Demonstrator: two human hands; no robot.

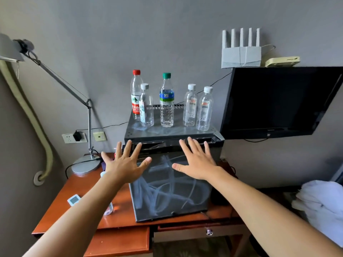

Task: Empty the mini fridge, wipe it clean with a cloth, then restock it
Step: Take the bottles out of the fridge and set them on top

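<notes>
From the head view, the mini fridge (170, 184) stands on the wooden bench (78, 216), its dark door facing out and streaked with pale wipe marks. Five water bottles stand upright on its top: a red-capped bottle (136, 95) at the back left, a small white-capped bottle (146, 106) just in front of it, a green-capped bottle (166, 101) in the middle, and two more white-capped bottles (197, 106) to the right. The left hand (126, 164) and right hand (198, 162) are both held up before the door with fingers spread straight and wide, holding nothing. A desk lamp (86, 165) stands to the left, a dark television (280, 101) to the right, and white cloth (321, 203) lies at the far right.
</notes>
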